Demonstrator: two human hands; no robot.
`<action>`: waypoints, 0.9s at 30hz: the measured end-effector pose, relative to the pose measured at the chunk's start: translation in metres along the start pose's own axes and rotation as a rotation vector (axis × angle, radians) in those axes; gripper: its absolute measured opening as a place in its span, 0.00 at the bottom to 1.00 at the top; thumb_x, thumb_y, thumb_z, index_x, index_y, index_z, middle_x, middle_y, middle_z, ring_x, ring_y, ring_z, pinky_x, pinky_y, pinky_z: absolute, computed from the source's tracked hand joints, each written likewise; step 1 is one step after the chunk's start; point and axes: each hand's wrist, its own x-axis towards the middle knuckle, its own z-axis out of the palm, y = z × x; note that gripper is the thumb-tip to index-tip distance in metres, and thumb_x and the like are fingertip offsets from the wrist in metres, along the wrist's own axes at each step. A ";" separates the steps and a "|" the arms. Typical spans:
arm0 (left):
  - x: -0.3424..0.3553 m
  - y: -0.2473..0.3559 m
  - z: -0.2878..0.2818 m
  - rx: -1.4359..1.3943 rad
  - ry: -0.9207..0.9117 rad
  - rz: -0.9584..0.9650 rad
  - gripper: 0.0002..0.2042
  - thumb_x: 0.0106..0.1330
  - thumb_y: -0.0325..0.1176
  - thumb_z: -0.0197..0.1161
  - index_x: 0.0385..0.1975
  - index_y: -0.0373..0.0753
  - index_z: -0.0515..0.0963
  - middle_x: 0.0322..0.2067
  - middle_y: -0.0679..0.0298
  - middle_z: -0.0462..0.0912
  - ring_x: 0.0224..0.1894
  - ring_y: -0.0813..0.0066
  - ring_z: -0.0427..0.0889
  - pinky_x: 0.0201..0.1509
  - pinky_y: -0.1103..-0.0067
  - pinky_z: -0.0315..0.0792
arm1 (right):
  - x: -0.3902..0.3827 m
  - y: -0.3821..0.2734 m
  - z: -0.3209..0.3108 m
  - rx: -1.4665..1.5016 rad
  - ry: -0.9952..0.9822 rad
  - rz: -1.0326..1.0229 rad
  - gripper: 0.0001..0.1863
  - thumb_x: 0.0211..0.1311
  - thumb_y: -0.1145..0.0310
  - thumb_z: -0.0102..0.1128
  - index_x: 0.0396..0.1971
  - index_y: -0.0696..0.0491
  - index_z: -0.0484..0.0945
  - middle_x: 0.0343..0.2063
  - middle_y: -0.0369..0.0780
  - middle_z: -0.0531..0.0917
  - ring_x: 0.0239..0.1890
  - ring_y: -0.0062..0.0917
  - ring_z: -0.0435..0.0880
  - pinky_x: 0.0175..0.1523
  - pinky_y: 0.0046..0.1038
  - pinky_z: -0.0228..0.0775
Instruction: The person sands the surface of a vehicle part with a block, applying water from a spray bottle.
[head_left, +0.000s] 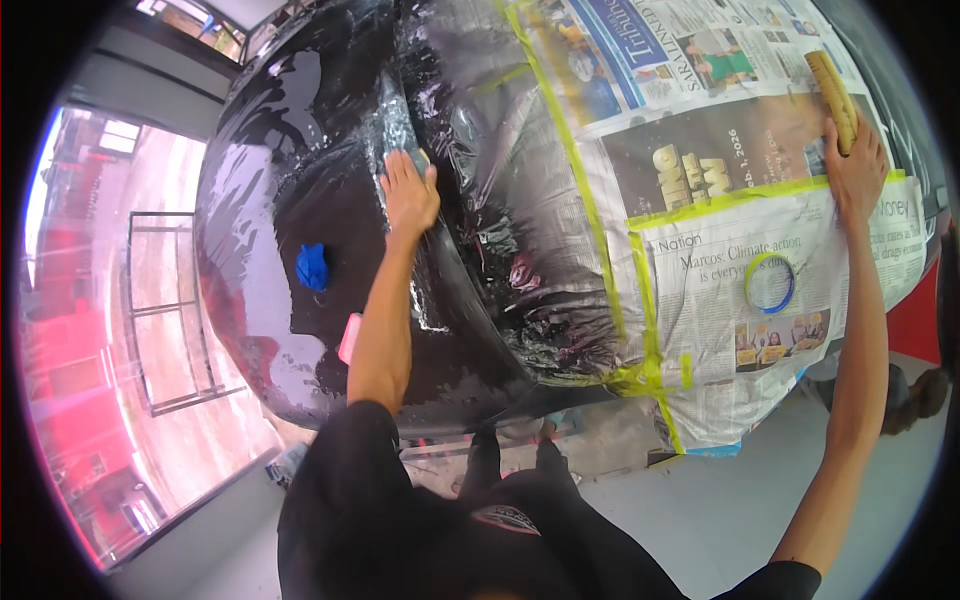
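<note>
My left hand (410, 198) lies flat on the wet, glossy black car panel (350, 240), its fingers stretched along a curved ridge. A small pale edge shows by the fingertips; whether something lies under them I cannot make out. Over on the right, my right hand (858, 165) grips the lower end of a tan, stick-like piece (830, 95) above the newspaper (720, 260) masking the car. Yellow-green tape (575, 150) runs along the paper's seams. Crumpled, shiny plastic film (500, 220) spans the strip between bare panel and paper.
A crumpled blue cloth (312, 267) and a pink block (350, 338), partly behind my left forearm, rest on the panel. A blue-and-green ring (770, 283) lies on the newspaper. To the left stands a metal frame (165, 310) beyond the car. Grey floor (620, 510) shows below.
</note>
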 end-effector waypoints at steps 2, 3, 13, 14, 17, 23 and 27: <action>-0.021 0.001 0.008 0.004 0.010 0.022 0.35 0.82 0.51 0.42 0.77 0.28 0.53 0.79 0.43 0.49 0.82 0.46 0.46 0.82 0.51 0.44 | 0.001 0.004 0.004 -0.019 0.003 0.009 0.35 0.72 0.38 0.53 0.67 0.47 0.72 0.60 0.45 0.80 0.66 0.42 0.75 0.69 0.44 0.63; -0.036 0.009 0.013 0.005 0.021 0.058 0.35 0.82 0.52 0.41 0.77 0.27 0.53 0.79 0.43 0.49 0.82 0.47 0.47 0.82 0.51 0.44 | -0.004 0.010 0.003 -0.003 0.020 -0.007 0.35 0.72 0.38 0.54 0.67 0.48 0.72 0.59 0.45 0.80 0.65 0.43 0.75 0.68 0.45 0.64; 0.024 0.001 0.006 0.048 -0.061 -0.008 0.40 0.81 0.59 0.34 0.80 0.32 0.45 0.81 0.49 0.42 0.83 0.52 0.40 0.83 0.50 0.38 | 0.009 0.009 -0.021 0.013 0.010 0.000 0.34 0.71 0.40 0.55 0.66 0.50 0.72 0.58 0.47 0.80 0.64 0.44 0.76 0.68 0.44 0.64; 0.058 -0.017 -0.006 0.112 -0.220 -0.072 0.40 0.81 0.61 0.31 0.80 0.32 0.44 0.82 0.50 0.40 0.84 0.55 0.36 0.84 0.53 0.34 | 0.005 -0.005 -0.009 0.071 -0.001 0.023 0.34 0.71 0.40 0.55 0.66 0.50 0.72 0.58 0.47 0.80 0.64 0.44 0.76 0.68 0.44 0.64; 0.072 -0.034 -0.026 -0.275 -0.277 -0.137 0.37 0.81 0.57 0.35 0.78 0.31 0.51 0.80 0.46 0.48 0.82 0.51 0.43 0.83 0.58 0.43 | -0.003 -0.024 0.000 0.077 -0.020 0.008 0.35 0.71 0.39 0.55 0.65 0.51 0.73 0.58 0.48 0.80 0.63 0.46 0.76 0.68 0.45 0.64; -0.204 0.034 -0.056 -1.003 0.022 0.014 0.23 0.80 0.34 0.50 0.71 0.35 0.69 0.69 0.47 0.73 0.72 0.49 0.70 0.78 0.67 0.60 | 0.003 -0.008 -0.008 0.041 0.053 0.069 0.35 0.70 0.39 0.56 0.65 0.50 0.74 0.56 0.48 0.82 0.60 0.48 0.78 0.65 0.48 0.67; -0.408 -0.031 -0.097 -0.655 -0.080 -0.096 0.19 0.75 0.31 0.55 0.64 0.40 0.77 0.54 0.51 0.85 0.55 0.49 0.84 0.58 0.66 0.79 | -0.007 -0.185 -0.054 0.460 -0.015 -0.098 0.31 0.67 0.44 0.63 0.59 0.52 0.78 0.48 0.50 0.83 0.54 0.51 0.79 0.59 0.49 0.71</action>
